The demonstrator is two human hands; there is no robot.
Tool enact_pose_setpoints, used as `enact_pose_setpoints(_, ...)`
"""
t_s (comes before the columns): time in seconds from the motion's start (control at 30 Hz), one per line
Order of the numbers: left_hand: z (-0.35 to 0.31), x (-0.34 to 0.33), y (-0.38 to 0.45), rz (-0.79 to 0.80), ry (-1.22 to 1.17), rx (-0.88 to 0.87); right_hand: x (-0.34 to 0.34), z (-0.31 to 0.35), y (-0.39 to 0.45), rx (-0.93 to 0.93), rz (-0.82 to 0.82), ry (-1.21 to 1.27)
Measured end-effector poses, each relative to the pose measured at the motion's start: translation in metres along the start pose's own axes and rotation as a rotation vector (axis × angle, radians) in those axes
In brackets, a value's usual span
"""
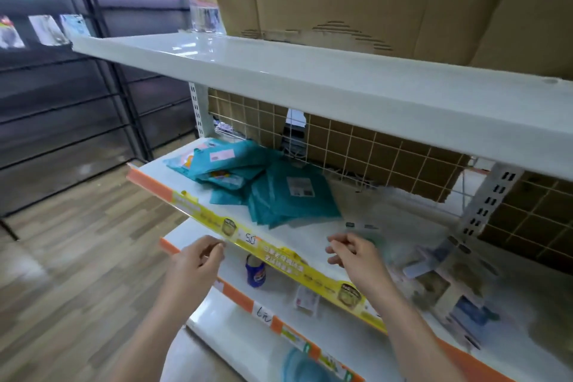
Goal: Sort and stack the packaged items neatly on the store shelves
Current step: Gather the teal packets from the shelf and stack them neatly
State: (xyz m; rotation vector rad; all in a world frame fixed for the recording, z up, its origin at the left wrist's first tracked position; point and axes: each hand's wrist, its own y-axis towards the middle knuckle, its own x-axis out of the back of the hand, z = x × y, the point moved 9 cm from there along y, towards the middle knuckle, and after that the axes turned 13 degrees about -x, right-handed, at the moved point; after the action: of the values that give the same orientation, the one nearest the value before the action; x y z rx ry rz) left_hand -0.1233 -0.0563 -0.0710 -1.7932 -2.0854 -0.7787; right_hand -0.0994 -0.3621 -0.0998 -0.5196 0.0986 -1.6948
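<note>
While the teal packets (pixel 273 189) sprawl unsorted at twelve o'clock on the middle shelf (pixel 310 245), both the left hand (pixel 195 260) and right hand (pixel 353 254) hover loosely curled, holding nothing (presumably poised to gather them).

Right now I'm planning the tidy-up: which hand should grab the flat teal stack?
Right, probably. The right hand hovers over the middle shelf just in front of the flat teal stack; the left hand sits lower, at the price strip, farther away.
</note>
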Motion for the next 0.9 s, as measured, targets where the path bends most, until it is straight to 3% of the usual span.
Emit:
enact_pose_setpoints(0.2,0.047,0.027,0.059,-0.1,-0.047,0.028,-0.054,0.032,0.063,0.012,0.041,-0.156)
enact_pose_setpoints(0.37,0.076,0.034,0.104,-0.076,-0.052,0.021,-0.078,0.043,0.095,-0.006,0.036,-0.208)
enact_pose_setpoints(0.6,0.102,0.031,0.192,0.007,0.127,-0.084,-0.098,0.055,0.138,0.02,-0.218,-0.398)
enact_pose_setpoints(0.8,0.13,0.03,0.261,0.182,0.297,-0.154,-0.121,0.041,0.167,-0.201,-0.383,-0.74)
enact_pose_setpoints(0.9,0.139,0.025,0.29,0.248,0.36,-0.194,-0.126,0.043,0.167,-0.253,-0.386,-0.801)
